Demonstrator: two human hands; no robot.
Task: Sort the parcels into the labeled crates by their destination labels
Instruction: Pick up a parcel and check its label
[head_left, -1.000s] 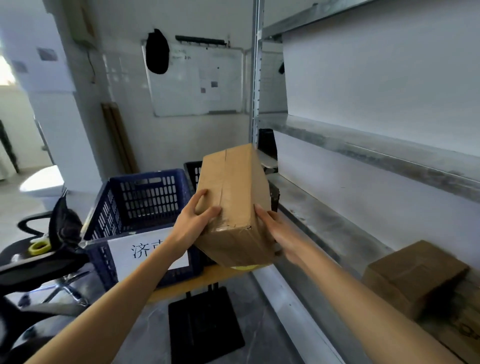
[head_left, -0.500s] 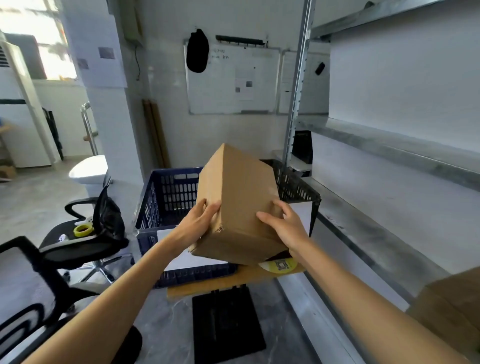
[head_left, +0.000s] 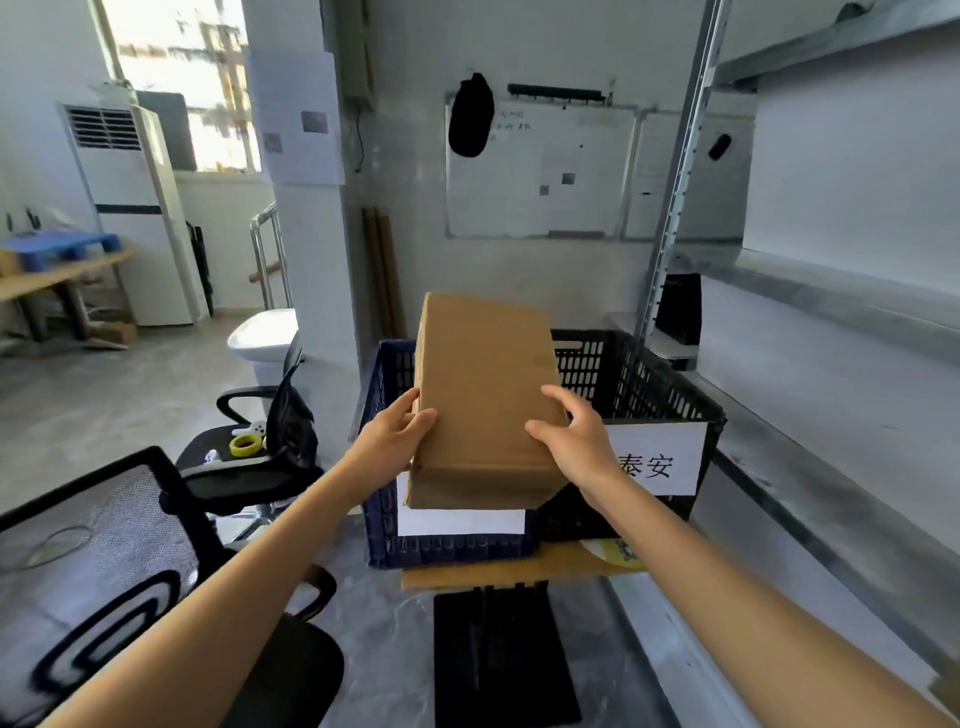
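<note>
Both crates on worktop (head_left: 519, 571), left crate (head_left: 384, 519) beside right crate (head_left: 649, 379); parcel (head_left: 483, 400) before them, between left hand (head_left: 395, 441) and right hand (head_left: 576, 441); shelf (head_left: 831, 467) right.

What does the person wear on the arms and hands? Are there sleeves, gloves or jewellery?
Nothing that shows. The left hand and the right hand are bare, without gloves, and I see no rings. The forearms are bare too: no sleeves, watch or bracelet in view.
</note>
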